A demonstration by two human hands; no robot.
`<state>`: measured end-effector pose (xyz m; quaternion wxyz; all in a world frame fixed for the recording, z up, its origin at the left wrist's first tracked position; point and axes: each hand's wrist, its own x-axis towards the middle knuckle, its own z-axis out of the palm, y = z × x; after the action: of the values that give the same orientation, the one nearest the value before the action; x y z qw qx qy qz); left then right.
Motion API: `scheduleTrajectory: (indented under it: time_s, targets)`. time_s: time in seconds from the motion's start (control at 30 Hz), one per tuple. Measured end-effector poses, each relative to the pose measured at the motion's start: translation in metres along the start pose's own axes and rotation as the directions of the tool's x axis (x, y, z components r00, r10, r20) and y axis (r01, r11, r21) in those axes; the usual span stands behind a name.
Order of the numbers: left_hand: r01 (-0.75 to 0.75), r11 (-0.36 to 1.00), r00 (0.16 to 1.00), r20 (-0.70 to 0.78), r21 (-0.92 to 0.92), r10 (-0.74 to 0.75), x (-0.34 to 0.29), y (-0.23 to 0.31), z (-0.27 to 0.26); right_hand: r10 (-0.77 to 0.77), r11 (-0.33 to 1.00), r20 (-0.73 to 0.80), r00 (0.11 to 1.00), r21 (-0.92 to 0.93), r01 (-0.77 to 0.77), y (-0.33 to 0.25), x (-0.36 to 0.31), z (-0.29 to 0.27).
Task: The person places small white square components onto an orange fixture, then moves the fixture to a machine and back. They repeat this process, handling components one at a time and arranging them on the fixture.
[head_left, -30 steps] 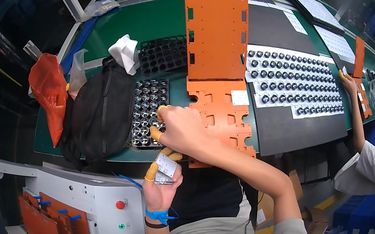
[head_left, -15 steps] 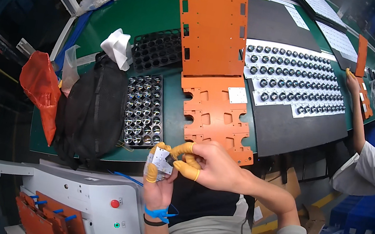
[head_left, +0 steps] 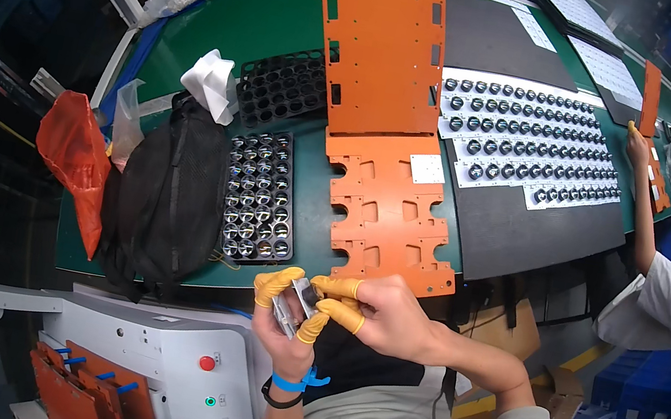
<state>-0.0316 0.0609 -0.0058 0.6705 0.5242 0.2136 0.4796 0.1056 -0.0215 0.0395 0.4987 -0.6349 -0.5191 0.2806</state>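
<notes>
My left hand [head_left: 281,345], in yellow finger cots and with a blue band at the wrist, grips small white boards [head_left: 283,316] seen almost edge-on. My right hand [head_left: 391,313], also in yellow finger cots, pinches a small black part [head_left: 309,293] against the upper board. Finer detail of that part is hidden by the fingertips. Just beyond the hands lies an orange plate [head_left: 380,214] with cutouts, bearing a white square board [head_left: 427,169]. Left of it, a black tray [head_left: 289,201] holds rows of shiny round lenses.
White sheets of boards with black round parts [head_left: 528,136] rest on a dark mat [head_left: 528,235] to the right. A black backpack [head_left: 168,189] and orange bag [head_left: 72,163] sit left. A grey machine [head_left: 180,380] stands lower left. At far right a co-worker's arm [head_left: 643,205] reaches over the table.
The boards in my left hand have turned from facing up to nearly edge-on, as that hand rotated. My right hand has shifted slightly down, still pinching the black part.
</notes>
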Motion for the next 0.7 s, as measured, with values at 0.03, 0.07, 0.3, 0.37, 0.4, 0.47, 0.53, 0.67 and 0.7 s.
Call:
scheduleTrajectory:
  time_s: [0.03,0.07,0.3,0.37,0.4,0.47,0.53,0.67,0.7]
  targets:
    - [0.003,1.000,1.000,0.020,0.012,-0.004,0.001,0.001,-0.001,-0.059,0.997,-0.012,0.998,-0.059,0.059,0.002,-0.001,0.000]
    - [0.003,1.000,0.999,0.049,0.026,-0.004,0.003,0.002,-0.003,-0.119,0.986,-0.020,0.993,-0.117,0.116,0.004,-0.002,-0.001]
    - [-0.088,0.946,0.985,0.166,0.312,0.037,0.014,0.006,-0.008,-0.087,0.989,0.039,0.995,-0.116,0.092,0.014,-0.001,-0.013]
    - [-0.225,0.849,0.964,0.233,0.478,0.124,0.018,0.009,-0.007,0.057,0.998,0.102,0.993,0.032,-0.061,0.003,0.005,-0.024]
    - [-0.309,0.788,0.944,0.276,0.532,0.184,0.021,0.009,-0.002,0.114,0.991,0.098,0.989,0.058,-0.120,-0.004,0.006,-0.027]
    - [-0.407,0.689,0.911,0.326,0.600,0.255,0.024,0.012,0.011,0.138,0.983,0.085,0.987,-0.132,-0.126,-0.009,0.005,-0.033]
    - [-0.443,0.627,0.894,0.371,0.641,0.251,0.025,0.006,0.020,0.158,0.951,0.039,0.987,-0.273,-0.141,-0.017,0.006,-0.039]
    - [-0.470,0.580,0.874,0.442,0.665,0.201,0.029,0.000,0.045,0.215,0.837,-0.092,0.972,-0.495,-0.232,-0.010,-0.003,-0.047]
    - [-0.469,0.587,0.870,0.457,0.660,0.182,0.030,-0.001,0.048,0.215,0.835,-0.119,0.969,-0.493,-0.245,-0.010,-0.005,-0.050]
